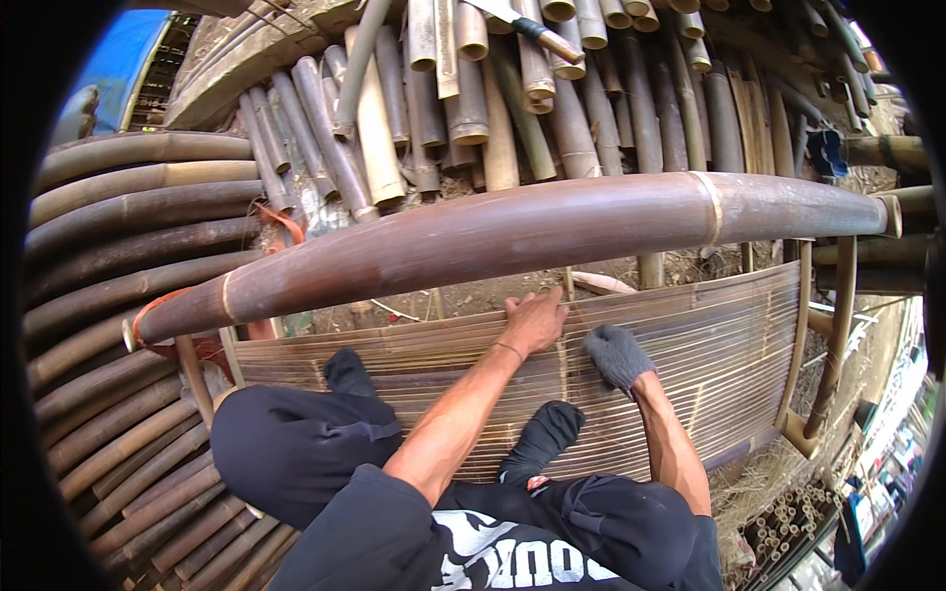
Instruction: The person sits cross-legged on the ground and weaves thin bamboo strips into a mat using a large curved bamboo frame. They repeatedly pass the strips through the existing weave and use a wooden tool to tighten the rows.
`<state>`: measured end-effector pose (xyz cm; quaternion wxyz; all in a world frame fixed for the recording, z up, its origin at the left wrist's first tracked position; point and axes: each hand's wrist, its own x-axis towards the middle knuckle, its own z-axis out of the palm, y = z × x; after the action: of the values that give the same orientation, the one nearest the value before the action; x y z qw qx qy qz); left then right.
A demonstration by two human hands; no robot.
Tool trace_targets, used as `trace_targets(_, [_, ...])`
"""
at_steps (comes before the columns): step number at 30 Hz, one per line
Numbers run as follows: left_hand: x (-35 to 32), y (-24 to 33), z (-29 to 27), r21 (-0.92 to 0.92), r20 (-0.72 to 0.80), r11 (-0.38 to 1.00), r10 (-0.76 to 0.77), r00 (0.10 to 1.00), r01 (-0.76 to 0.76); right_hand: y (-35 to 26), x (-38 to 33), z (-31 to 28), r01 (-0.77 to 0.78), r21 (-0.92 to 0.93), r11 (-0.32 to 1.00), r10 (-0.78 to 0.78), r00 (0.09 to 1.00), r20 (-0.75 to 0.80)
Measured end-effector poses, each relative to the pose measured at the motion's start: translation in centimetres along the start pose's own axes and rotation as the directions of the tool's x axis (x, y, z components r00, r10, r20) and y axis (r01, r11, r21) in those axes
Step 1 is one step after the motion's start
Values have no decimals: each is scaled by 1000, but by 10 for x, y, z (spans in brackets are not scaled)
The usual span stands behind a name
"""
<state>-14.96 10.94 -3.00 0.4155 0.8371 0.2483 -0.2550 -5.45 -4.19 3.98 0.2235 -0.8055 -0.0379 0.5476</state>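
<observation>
Below me lies a panel of thin bamboo slats (463, 399), set side by side with narrow gaps. My bare left hand (537, 320) is at the panel's far edge, its fingers bent over the outermost bamboo slat (680, 295) beside a thin upright strip (569, 284). Just to its right, my right hand (616, 357), in a dark grey glove, is closed low over the slats. Whatever it may hold is hidden by the glove. My feet, in dark socks (552, 433), rest on the panel. Beyond it a thick brown bamboo pole (473, 236) runs across.
Cut bamboo lengths (581, 128) lie in a heap at the far side, with a knife (537, 34) on top. Long bamboo poles (128, 295) are stacked on the left. Bamboo posts (838, 335) stand at the panel's right end. Thin bamboo pieces (788, 517) are bundled at lower right.
</observation>
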Motion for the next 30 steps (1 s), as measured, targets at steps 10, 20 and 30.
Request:
trace_targets(10, [-7, 0, 4, 52, -103, 997, 67, 992, -61, -37, -46, -71, 611, 776, 153, -543, 708, -451])
trace_targets(20, [-16, 4, -1, 130, -112, 983, 145, 983, -130, 25, -45, -2, 131, -437, 890, -151, 988, -12])
trace_targets(30, [-14, 8, -13, 62, -79, 995, 82, 994, -77, 33, -55, -50, 204, -29, 978, -194, 960, 200])
